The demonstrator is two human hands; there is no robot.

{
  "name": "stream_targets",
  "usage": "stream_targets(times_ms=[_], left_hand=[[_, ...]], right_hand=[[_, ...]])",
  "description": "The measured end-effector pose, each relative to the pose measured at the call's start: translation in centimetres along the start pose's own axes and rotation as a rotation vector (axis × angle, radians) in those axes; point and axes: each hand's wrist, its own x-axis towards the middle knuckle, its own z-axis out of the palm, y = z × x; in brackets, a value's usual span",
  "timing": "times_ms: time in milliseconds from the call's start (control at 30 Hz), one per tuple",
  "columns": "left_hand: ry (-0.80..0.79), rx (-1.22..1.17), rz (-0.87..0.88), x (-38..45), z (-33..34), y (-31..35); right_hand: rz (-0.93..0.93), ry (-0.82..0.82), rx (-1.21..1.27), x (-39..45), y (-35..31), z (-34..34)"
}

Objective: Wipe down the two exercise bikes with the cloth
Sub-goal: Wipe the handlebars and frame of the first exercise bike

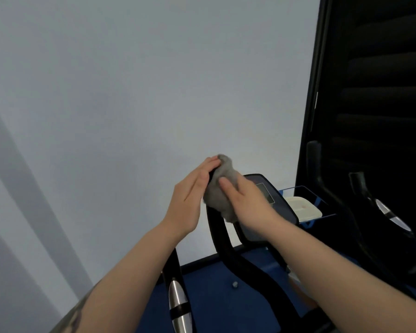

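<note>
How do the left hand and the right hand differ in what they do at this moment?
The right hand grips the grey cloth, fingers curled round it; the left hand has straight fingers laid flat against the cloth's side. The right hand partly covers the bike console; the left does not. Both touch the cloth at the handlebar top.

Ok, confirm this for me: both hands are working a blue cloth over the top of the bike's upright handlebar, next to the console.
One thing is off: the cloth is grey, not blue, as the head view shows. The rest stands: the left hand and right hand press it around the top of the handlebar, beside the console.
</note>
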Motion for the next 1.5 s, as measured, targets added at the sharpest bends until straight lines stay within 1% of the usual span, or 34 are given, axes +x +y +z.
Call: stream_targets(times_ms=[33, 100, 167, 200, 267, 367, 400, 433, 533, 633, 667, 767, 833, 900, 967, 1033, 1133, 1200, 1267, 1300, 1400, 1433, 1467, 1500], left_hand=[[-0.014, 0.0, 0.005, 0.0, -0.1, 0.0], [-0.04, 0.011, 0.024, -0.1, -0.2, -0.1], [-0.04, -0.02, 0.014, -0.1, -0.1, -0.1], [-0.03, -0.047, 0.002, -0.1, 0.0, 0.0], [-0.02, -0.06, -0.008, -0.1, 0.1, 0.1], [-0.014, -0.041, -0.005, -0.1, 0.1, -0.1], [-0.008, -0.04, -0.004, 0.0, 0.0, -0.2], [-0.002, -0.042, -0.005, 0.0, 0.0, -0.2], [0.001, -0.069, -0.04, 0.0, 0.2, 0.1], [0.013, -0.077, -0.029, -0.2, 0.2, 0.3], [0.016, -0.068, -0.026, -0.2, 0.2, 0.2], [0.009, -0.049, -0.027, -0.2, 0.2, 0.1], [-0.008, -0.058, -0.024, -0.1, 0.1, 0.0], [-0.008, -0.049, -0.009, -0.1, 0.1, -0.2], [0.006, -0.039, -0.001, 0.0, 0.2, -0.5], [0.008, -0.034, -0.004, 0.0, 0.2, -0.5], [0.018, -0.045, 0.008, 0.0, 0.3, -0.4], [0.029, -0.015, 0.025, -0.1, 0.2, -0.4], [0.02, 0.005, 0.035, -0.1, 0.1, -0.5], [0.012, 0.011, 0.033, -0.1, 0.1, -0.5], [0.02, 0.033, 0.034, -0.1, 0.2, -0.6], [0.028, 0.032, 0.039, -0.1, 0.2, -0.6], [0.036, 0.028, 0.042, -0.1, 0.3, -0.6], [0.044, 0.026, 0.042, -0.1, 0.4, -0.6]], right_hand=[[-0.01, 0.008, 0.07, -0.1, -0.2, 1.3], [-0.036, 0.099, 0.171, -0.8, 0.3, 3.9], [-0.06, 0.186, 0.167, -1.9, 0.9, 5.1], [-0.064, 0.192, 0.119, -2.2, 1.0, 4.9], [-0.022, 0.109, -0.022, -2.3, 1.4, 3.6], [0.079, -0.099, -0.303, -2.1, 1.7, 0.8], [0.075, -0.116, -0.353, -1.6, 1.4, -0.1], [0.046, -0.097, -0.372, -1.0, 0.8, -0.8], [-0.074, 0.029, -0.297, 0.7, -0.9, -1.1], [-0.048, 0.048, -0.066, 1.0, -0.9, 1.5], [-0.055, 0.078, -0.018, 0.8, -0.5, 2.5], [-0.097, 0.198, -0.012, -0.7, 0.8, 4.0], [-0.062, 0.16, -0.029, -2.2, 1.9, 4.0], [0.027, 0.035, -0.103, -3.3, 3.1, 3.1], [0.048, -0.051, -0.196, -2.3, 3.0, 1.3], [-0.017, -0.041, -0.156, -0.5, 1.5, 0.3], [-0.18, 0.004, 0.026, 0.8, -0.9, 1.5], [-0.169, 0.077, 0.062, 0.0, -0.2, 3.1], [-0.104, 0.094, 0.062, -1.5, 1.1, 3.7], [-0.06, 0.068, 0.035, -2.1, 1.8, 3.5], [0.042, -0.05, -0.171, -1.9, 2.6, 1.6], [0.037, -0.055, -0.188, -1.4, 2.3, 0.9], [-0.006, -0.053, -0.156, -0.7, 1.5, 0.4], [-0.068, -0.069, -0.073, -0.4, 0.5, 0.2]])
